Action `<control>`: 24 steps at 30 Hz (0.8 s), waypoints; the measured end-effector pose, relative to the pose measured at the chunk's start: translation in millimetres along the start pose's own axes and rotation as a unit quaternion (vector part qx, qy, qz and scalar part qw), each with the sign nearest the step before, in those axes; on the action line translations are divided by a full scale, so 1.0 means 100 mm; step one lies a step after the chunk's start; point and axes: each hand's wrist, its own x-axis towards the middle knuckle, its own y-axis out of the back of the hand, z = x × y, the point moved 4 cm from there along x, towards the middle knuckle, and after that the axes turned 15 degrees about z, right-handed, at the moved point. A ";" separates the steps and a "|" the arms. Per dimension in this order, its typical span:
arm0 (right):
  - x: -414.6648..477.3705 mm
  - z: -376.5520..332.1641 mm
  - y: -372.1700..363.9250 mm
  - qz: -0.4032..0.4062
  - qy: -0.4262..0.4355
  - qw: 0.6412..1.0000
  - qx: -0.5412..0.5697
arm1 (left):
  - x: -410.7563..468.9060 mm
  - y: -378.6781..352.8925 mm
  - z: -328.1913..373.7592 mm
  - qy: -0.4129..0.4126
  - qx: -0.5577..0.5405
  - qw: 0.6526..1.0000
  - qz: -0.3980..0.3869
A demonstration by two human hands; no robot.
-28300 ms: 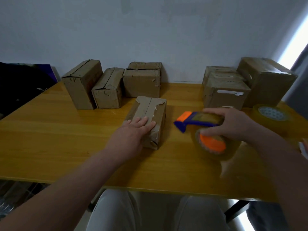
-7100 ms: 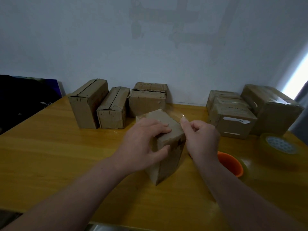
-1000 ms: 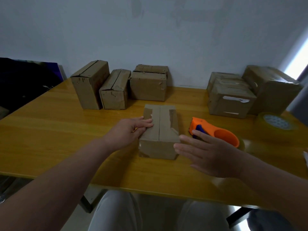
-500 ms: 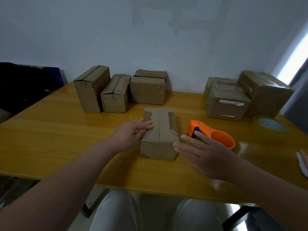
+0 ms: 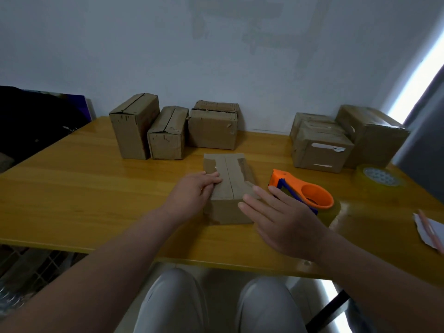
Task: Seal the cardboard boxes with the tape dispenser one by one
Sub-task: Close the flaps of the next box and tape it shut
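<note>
Head camera view looking down over a person's pale trousered knees to a glossy yellow wooden table. Nearest is the right hand, palm down with its fingers straight and slightly spread. Its fingertips reach the near right corner of a small cardboard box lying flat at the table's middle; whether they touch it cannot be told. The left hand rests flat on the left half of the box top, its fingers straight and pressed together, with the tips at the centre seam between the 2 flaps. An orange and blue tape dispenser lies on the table just right of the box, unheld, just beyond the right hand's fingers. A scrap of white paper sits at the right edge. Farther right lies a spare roll of clear tape. Against the back wall, 3 boxes stand side by side on the left, and more boxes cluster on the right.
</note>
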 end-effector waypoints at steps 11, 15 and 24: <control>0.06 0.03 0.00 0.041 -0.153 0.986 0.043 | -0.12 0.05 -0.04 0.025 -0.081 0.996 -0.015; 0.31 0.01 -0.03 -0.006 -0.320 0.945 0.063 | -0.07 0.12 -0.10 0.099 -0.184 0.977 -0.051; 0.91 0.01 -0.50 -0.275 -0.532 0.784 0.165 | 0.20 0.30 -0.41 0.180 -0.149 0.972 -0.014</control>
